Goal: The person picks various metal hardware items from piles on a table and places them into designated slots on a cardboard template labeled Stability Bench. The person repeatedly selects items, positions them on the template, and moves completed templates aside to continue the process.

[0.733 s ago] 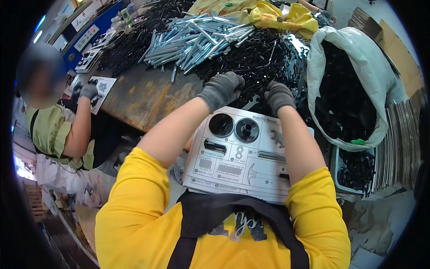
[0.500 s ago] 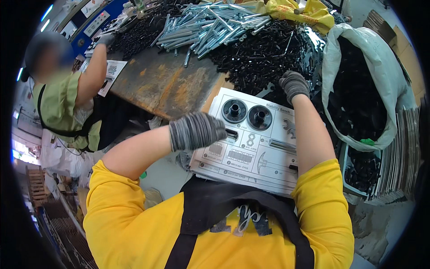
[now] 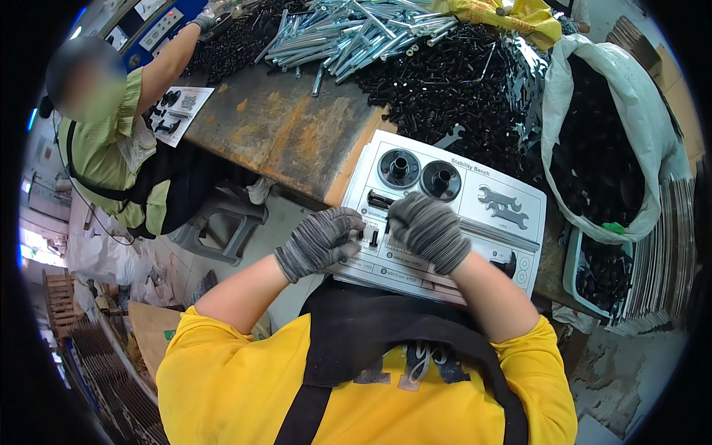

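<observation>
My left hand [image 3: 319, 241], in a grey striped knit glove, is at the left part of a white printed parts sheet [image 3: 475, 174]. Its fingers are closed in a pinch; what they hold, if anything, is hidden. My right hand [image 3: 430, 233], gloved alike, is curled over the sheet's middle, with black bolts partly showing at its fingertips. Between the hands, a small black bolt [image 3: 373, 239] lies on the sheet. Two round black caps [image 3: 399, 168] sit on it higher up, beside a black part [image 3: 380, 199]. A metal rod [image 3: 500, 234] lies to the right.
Beyond the sheet are a heap of black bolts [image 3: 437, 89], a loose wrench [image 3: 450, 138] and a pile of silver tubes [image 3: 348, 37]. A white sack [image 3: 556, 111] and a bin [image 3: 572, 274] flank the right. At left, a co-worker in green [image 3: 96, 159] works at the rusty table [image 3: 259, 133].
My right hand has come from the bolt heap down to the sheet's middle. My left hand has moved slightly down and left. The co-worker's arm has shifted up and right.
</observation>
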`<action>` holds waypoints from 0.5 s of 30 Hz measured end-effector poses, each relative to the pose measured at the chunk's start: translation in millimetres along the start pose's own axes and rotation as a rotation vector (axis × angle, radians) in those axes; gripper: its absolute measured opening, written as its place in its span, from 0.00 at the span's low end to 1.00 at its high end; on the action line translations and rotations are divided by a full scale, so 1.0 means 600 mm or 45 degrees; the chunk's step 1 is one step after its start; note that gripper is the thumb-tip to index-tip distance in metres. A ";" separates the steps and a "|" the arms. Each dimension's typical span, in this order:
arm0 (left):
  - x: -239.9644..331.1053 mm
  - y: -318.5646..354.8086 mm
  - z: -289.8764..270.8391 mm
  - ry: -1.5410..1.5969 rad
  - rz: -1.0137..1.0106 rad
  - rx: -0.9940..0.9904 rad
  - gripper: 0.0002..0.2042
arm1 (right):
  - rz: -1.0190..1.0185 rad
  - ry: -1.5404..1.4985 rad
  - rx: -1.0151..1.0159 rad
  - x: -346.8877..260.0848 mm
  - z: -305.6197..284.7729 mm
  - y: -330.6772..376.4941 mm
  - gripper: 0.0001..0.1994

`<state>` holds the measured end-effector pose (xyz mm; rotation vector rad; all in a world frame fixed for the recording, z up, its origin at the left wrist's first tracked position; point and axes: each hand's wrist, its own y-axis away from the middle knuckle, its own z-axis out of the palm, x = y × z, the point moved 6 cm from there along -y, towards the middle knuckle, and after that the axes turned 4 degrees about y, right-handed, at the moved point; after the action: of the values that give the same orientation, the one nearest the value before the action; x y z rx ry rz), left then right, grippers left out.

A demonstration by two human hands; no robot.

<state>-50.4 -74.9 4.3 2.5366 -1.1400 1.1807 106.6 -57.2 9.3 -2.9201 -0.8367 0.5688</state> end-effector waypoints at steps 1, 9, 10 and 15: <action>-0.002 0.000 0.006 0.027 -0.125 -0.032 0.19 | 0.047 0.045 -0.048 -0.020 0.004 0.004 0.08; 0.015 -0.033 0.032 -0.187 -0.198 -0.045 0.20 | -0.026 0.079 0.020 -0.043 0.012 0.023 0.10; 0.013 -0.034 0.031 -0.162 -0.193 -0.039 0.19 | -0.083 0.065 0.073 -0.045 0.010 0.030 0.10; 0.005 -0.035 0.028 -0.161 -0.109 -0.043 0.18 | -0.249 -0.078 0.165 -0.063 0.019 0.056 0.10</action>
<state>-24.7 -68.5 -0.9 2.6380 -1.0553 0.9865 89.9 -106.1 6.2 -2.6780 -1.0361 0.6716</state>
